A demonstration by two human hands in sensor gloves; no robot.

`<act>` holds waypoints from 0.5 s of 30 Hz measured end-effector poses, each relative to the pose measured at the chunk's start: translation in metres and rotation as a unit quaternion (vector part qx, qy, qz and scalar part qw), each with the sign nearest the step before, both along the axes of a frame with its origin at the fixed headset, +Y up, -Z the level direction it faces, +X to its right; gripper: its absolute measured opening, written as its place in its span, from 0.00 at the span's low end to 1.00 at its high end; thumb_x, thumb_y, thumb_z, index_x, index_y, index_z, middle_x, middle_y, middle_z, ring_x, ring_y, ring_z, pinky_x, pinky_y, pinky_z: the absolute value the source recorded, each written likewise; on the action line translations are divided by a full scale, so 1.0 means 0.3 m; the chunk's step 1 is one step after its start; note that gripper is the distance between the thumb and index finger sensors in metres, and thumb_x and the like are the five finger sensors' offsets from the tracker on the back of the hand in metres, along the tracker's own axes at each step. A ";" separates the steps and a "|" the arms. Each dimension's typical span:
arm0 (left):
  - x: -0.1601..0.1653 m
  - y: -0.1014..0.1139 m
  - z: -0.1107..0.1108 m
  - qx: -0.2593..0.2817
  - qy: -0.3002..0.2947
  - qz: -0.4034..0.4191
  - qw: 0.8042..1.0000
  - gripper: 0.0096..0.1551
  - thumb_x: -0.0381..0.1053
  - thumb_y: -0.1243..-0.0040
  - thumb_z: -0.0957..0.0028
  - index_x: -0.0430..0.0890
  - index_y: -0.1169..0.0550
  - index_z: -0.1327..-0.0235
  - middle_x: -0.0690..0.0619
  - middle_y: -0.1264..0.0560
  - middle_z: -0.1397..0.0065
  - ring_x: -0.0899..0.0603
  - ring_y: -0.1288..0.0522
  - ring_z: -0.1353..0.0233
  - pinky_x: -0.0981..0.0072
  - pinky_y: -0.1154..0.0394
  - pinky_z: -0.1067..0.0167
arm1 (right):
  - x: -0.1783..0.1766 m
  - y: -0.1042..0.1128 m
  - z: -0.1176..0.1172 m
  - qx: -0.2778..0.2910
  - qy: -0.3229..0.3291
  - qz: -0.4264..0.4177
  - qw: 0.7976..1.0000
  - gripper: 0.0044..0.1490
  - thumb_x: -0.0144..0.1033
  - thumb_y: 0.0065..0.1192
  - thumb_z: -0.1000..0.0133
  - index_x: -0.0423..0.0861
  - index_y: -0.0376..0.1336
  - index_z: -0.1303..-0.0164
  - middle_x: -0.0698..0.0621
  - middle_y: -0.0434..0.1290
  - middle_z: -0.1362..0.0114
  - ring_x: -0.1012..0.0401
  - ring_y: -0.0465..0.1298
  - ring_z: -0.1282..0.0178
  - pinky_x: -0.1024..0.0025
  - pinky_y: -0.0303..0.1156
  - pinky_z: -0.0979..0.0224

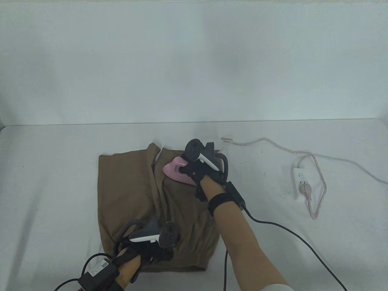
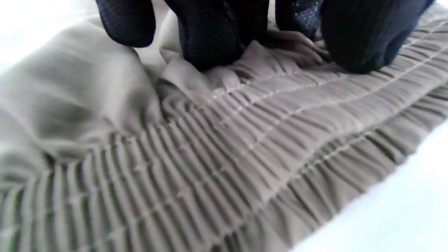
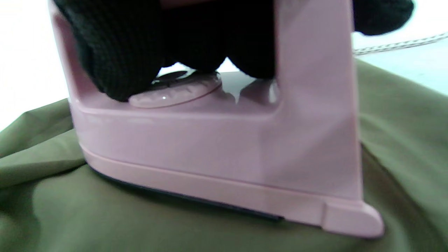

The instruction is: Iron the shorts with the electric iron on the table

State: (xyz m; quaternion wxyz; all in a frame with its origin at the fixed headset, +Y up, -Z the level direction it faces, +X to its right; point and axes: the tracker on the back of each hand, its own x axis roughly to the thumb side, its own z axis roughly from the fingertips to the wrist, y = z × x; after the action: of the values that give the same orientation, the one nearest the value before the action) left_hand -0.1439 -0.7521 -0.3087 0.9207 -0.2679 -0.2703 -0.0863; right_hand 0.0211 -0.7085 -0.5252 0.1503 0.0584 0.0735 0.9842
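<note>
- Right hand (image 1: 198, 169) grips the pink iron (image 1: 175, 171) (soleplate flat on the brown shorts (image 1: 127, 188)).
- Left hand (image 1: 148, 245) presses fingertips (image 2: 210, 45) onto the gathered waistband (image 2: 245, 140).

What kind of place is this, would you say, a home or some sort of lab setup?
Probably a staged recording setup, not a home: a bare white table against a plain white backdrop, holding only brown shorts, a pink iron and a power strip. Both hands wear cabled sensor gloves.
</note>
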 end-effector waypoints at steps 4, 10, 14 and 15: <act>0.000 0.000 0.000 0.000 0.000 0.000 1.000 0.43 0.67 0.39 0.49 0.66 0.42 0.21 0.57 0.43 0.18 0.47 0.31 0.29 0.34 0.38 0.24 | 0.065 0.002 0.006 -0.004 -0.014 0.031 0.999 0.30 0.56 0.78 0.52 0.64 0.69 0.40 0.65 0.79 0.48 0.63 0.80 0.48 0.49 0.76 0.47; 0.001 0.001 0.002 0.001 -0.001 -0.002 1.000 0.43 0.67 0.40 0.49 0.66 0.42 0.21 0.57 0.43 0.18 0.47 0.31 0.28 0.34 0.38 0.24 | 0.136 0.004 0.020 0.005 -0.028 0.075 0.997 0.29 0.56 0.77 0.52 0.65 0.69 0.40 0.65 0.79 0.48 0.63 0.80 0.48 0.49 0.76 0.47; 0.002 0.001 0.002 0.002 -0.001 -0.004 1.000 0.43 0.67 0.40 0.49 0.66 0.42 0.21 0.57 0.43 0.18 0.47 0.31 0.28 0.35 0.38 0.24 | 0.189 0.005 0.028 -0.005 -0.051 0.075 0.996 0.29 0.56 0.77 0.52 0.65 0.69 0.40 0.65 0.79 0.48 0.63 0.80 0.47 0.49 0.76 0.47; 0.002 0.002 0.002 0.002 -0.002 -0.005 1.000 0.43 0.67 0.40 0.49 0.65 0.42 0.21 0.57 0.43 0.18 0.46 0.31 0.28 0.34 0.38 0.24 | 0.206 0.006 0.030 -0.006 -0.057 0.077 0.995 0.29 0.56 0.77 0.52 0.65 0.69 0.40 0.65 0.79 0.48 0.63 0.80 0.47 0.49 0.76 0.47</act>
State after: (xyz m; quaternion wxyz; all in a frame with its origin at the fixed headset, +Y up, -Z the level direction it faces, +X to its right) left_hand -0.1433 -0.7516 -0.3080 0.9204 -0.2666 -0.2708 -0.0918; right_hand 0.0828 -0.7067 -0.5162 0.0785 -0.0050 0.0753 0.9941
